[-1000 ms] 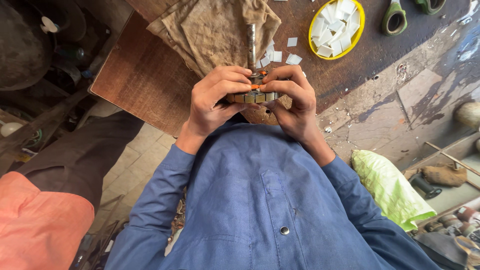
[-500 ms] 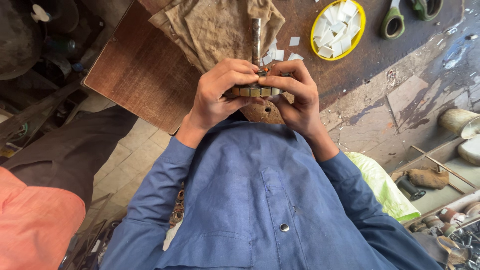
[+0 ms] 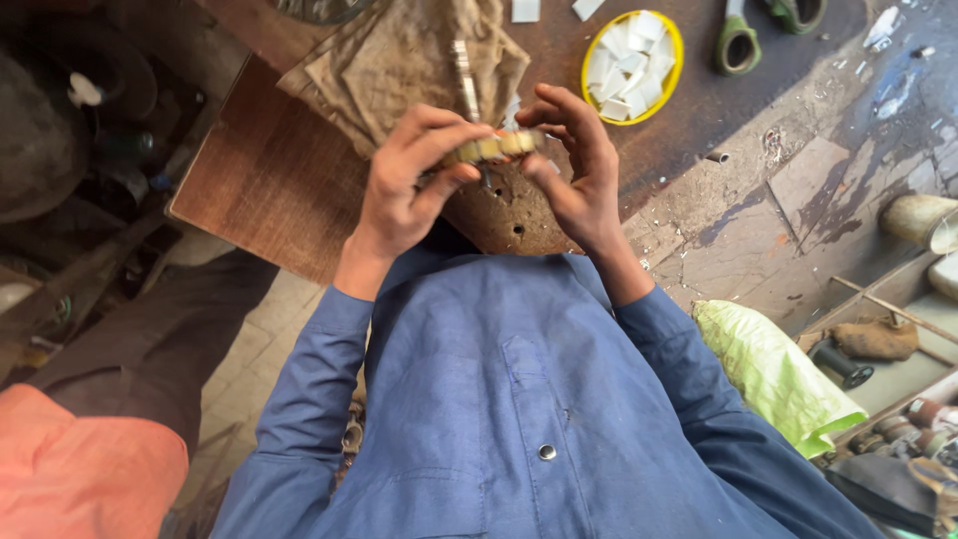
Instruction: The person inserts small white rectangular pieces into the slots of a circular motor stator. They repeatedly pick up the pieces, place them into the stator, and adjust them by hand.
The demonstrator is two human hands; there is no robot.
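At the upper centre of the frame a small yellowish part (image 3: 491,148) is held between both hands, above the wooden worktop (image 3: 269,180). The left hand (image 3: 404,185) is clamped on its left end, fingers closed over it. The right hand (image 3: 574,165) is pinched on its right end. A thin metal rod (image 3: 464,65) is seen rising behind it over a brown cloth (image 3: 399,55). A yellow bowl (image 3: 633,66) of white pieces is set at upper right.
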